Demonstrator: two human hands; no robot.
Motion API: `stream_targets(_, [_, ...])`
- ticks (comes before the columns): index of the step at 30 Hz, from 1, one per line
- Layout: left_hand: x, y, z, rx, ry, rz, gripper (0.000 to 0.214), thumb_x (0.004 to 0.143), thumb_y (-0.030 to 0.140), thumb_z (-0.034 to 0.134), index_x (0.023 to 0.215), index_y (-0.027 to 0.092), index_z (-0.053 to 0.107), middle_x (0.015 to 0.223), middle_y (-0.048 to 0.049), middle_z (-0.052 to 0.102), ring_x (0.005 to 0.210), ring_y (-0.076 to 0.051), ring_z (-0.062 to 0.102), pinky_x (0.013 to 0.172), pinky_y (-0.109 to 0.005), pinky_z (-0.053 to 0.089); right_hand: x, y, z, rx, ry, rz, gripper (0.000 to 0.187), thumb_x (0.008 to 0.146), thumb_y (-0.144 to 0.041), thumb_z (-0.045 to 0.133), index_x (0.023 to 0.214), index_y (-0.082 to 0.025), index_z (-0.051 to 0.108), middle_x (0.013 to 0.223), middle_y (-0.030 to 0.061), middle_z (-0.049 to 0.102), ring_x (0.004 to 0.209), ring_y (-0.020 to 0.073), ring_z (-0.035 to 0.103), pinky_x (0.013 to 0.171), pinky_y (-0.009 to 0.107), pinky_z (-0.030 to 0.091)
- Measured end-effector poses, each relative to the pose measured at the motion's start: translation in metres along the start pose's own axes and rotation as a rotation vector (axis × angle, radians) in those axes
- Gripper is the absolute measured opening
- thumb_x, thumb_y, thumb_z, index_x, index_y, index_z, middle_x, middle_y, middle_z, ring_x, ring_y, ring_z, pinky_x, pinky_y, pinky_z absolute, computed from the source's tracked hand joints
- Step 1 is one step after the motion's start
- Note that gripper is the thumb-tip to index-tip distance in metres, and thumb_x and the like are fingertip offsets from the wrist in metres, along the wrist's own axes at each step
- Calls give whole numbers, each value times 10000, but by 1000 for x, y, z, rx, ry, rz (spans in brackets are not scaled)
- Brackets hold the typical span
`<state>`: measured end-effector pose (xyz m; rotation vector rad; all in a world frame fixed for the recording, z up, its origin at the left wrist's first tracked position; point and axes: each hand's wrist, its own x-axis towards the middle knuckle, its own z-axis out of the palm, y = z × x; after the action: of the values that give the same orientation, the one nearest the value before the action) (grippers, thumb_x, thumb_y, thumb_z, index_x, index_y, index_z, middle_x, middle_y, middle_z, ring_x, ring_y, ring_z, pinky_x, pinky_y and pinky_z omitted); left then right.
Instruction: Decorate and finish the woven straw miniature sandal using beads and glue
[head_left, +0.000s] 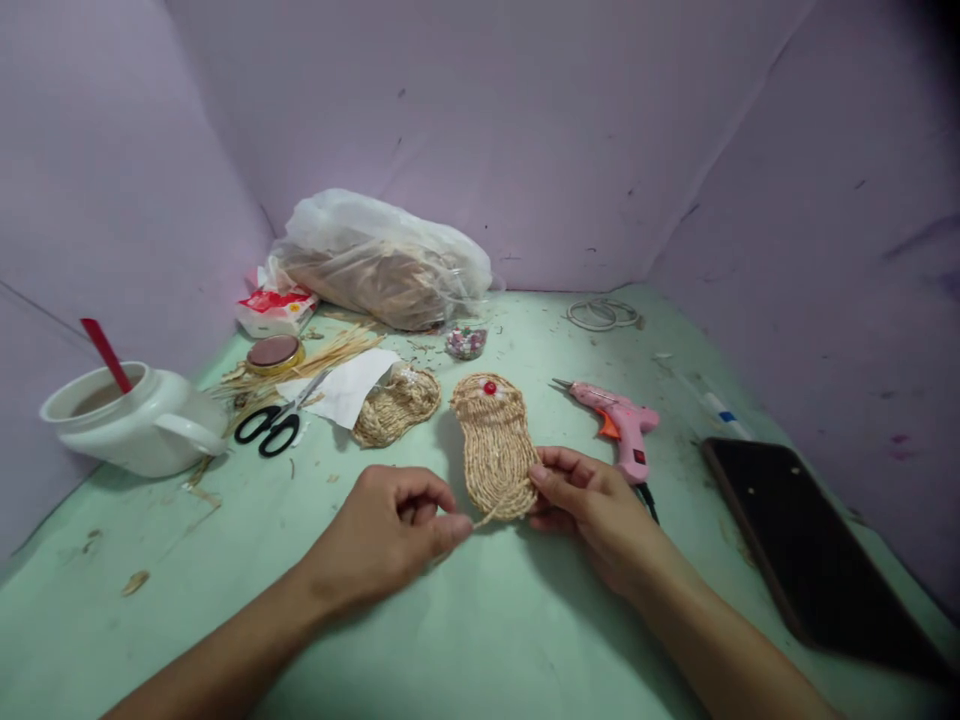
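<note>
In the head view, a small woven straw slipper [495, 450] with a red bead [490, 388] near its far end is tilted up above the table. My right hand [592, 505] grips its lower right edge between thumb and fingers. A thin straw cord [487, 518] runs from the slipper's near end to my left hand [401, 525], which pinches it between thumb and forefinger. Just beyond my left hand lies a second woven slipper [397, 405], partly under a white paper [352, 388]. A pink glue gun [619, 420] rests beyond my right hand.
Black-handled scissors [277, 428] and a white pot [150, 425] with a red stick stand left. Behind are a round tin [274, 353], loose straw, a plastic bag [382, 265] and a packet of beads [466, 343]. A dark phone [810, 550] lies right; walls enclose the table.
</note>
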<state>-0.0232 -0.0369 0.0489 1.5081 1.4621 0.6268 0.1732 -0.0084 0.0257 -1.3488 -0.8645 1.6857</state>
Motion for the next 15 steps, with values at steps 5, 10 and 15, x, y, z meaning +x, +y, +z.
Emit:
stream_targets(5, [-6, 2, 7, 322, 15, 133, 159, 752, 239, 520, 698, 173, 653, 585, 4, 557, 548, -118, 481, 534, -234, 350, -1, 3, 3, 1, -7, 8, 374, 557, -347, 752, 826, -137, 599, 591, -14, 606, 488, 85, 543, 460, 213, 475])
stream_targets(10, [-5, -3, 9, 441, 69, 263, 199, 775, 193, 471, 706, 173, 657, 647, -38, 615, 606, -155, 541, 579, -268, 381, -2, 3, 4, 16, -23, 38, 372, 564, -324, 753, 830, -139, 572, 593, -12, 603, 478, 83, 541, 455, 216, 485])
stream_targets(15, [0, -2, 8, 116, 199, 101, 128, 741, 219, 522, 656, 173, 606, 516, 3, 563, 477, -119, 496, 464, -226, 364, -3, 5, 7, -13, -97, 101, 301, 609, -300, 741, 791, -140, 563, 597, -11, 596, 480, 80, 551, 455, 209, 495])
